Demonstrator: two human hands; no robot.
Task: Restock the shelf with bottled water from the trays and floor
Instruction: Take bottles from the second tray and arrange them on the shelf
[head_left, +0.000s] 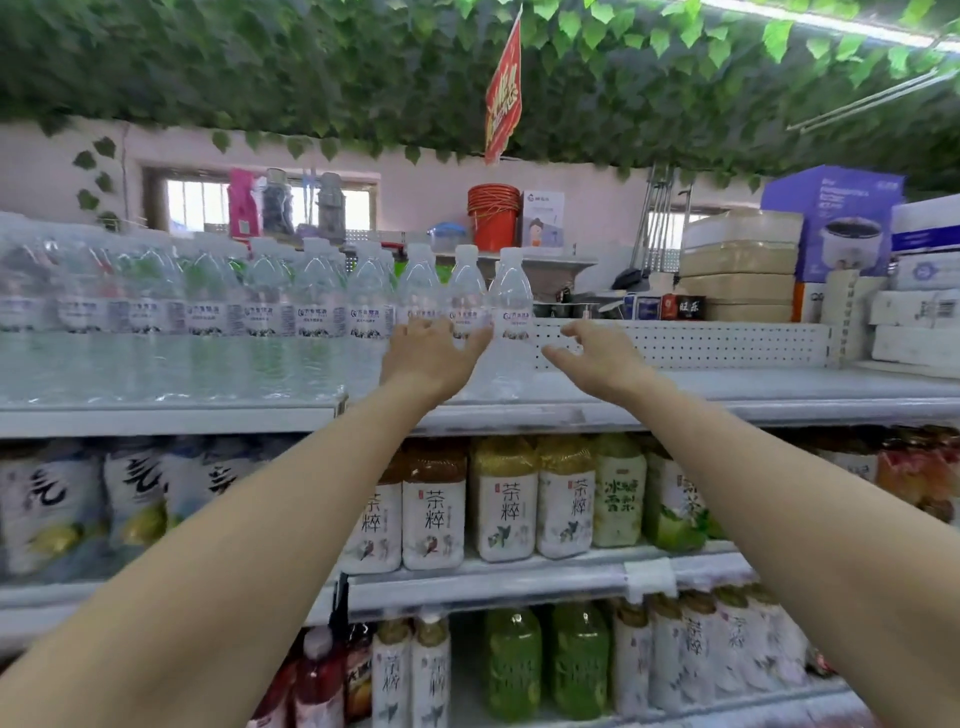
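Arms reach up to the water bottles lined along the top shelf.
The left hand rests spread against the row's right-end bottles. The right hand hovers loosely open just beside them, holding nothing.

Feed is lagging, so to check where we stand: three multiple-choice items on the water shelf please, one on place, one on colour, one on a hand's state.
1. Where is the top shelf bare? A) left of the water bottles B) right of them C) nowhere
2. The caps are: A) white B) red C) green
3. The right hand is: A) gripping a bottle B) open, holding nothing C) out of view
Answers: 1 B, bare board lies right of the last bottle; 2 A, all visible caps are white; 3 B, its fingers are spread, clasping nothing.
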